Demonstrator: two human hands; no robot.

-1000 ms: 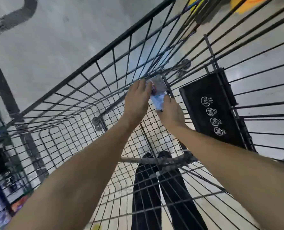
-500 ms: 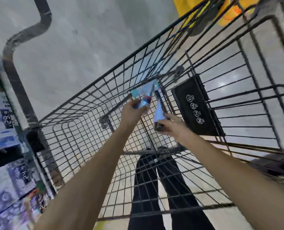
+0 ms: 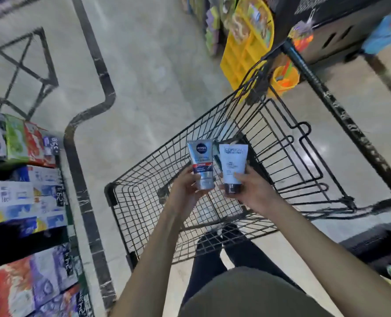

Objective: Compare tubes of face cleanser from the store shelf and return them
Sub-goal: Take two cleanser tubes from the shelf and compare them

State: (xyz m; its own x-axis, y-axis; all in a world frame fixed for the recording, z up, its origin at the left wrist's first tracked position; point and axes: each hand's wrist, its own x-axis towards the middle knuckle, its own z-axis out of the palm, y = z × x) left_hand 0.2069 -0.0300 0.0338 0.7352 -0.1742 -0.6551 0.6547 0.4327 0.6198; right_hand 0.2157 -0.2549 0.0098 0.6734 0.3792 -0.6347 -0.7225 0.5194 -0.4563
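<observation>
Gripping silver tube: left hand | white tube: right hand

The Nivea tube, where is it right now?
In the head view the Nivea tube stands upright in the left hand, just left of the L'Oreal tube in the right hand, above the cart.

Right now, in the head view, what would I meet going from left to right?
Store shelf of boxes → left hand → Nivea tube → L'Oréal tube → right hand → cart's side rail.
</observation>
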